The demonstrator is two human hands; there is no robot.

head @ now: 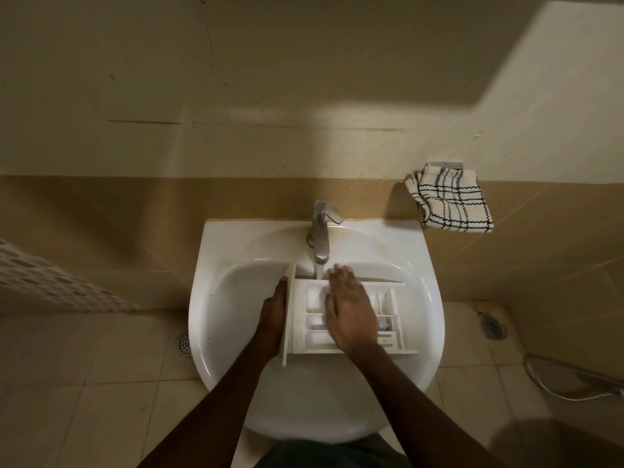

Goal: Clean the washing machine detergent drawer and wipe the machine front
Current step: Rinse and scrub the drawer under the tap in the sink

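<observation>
Cream wall (304,79) across the upper half, with a band of tan tiles beneath. Pale tiled floor (101,400) below on both sides.

White sink (304,400) in the middle, fixed against the tan band. Holds the detergent drawer (315,300), white plastic, inside the bowl. Lies crosswise there, front panel on edge at the left, open compartments facing up, far edge right under the spout. Small marks at the drawer's right end, too blurred to read.

Two bare forearms reaching in from the bottom edge. Right hand (351,315) laid palm down over the middle compartments, fingers straight and slightly apart, tips at the drawer's far edge, just beside the thin stream of water (320,271). Left hand (271,315) pressed against the outer face of the front panel, fingers straight and close together, pointing toward the wall; thumb hidden.

White perforated basket (50,285) at the left edge. Checked towel (452,204), cream with black and grey lines, hanging on the wall up and to the right of the sink. Chrome tap (320,231) at the back of the sink, lever turned to the right. Pale hose (553,383) curving over the floor at the right. Round floor drain (184,342) beside the sink's left rim, another drain (493,327) on the right.
</observation>
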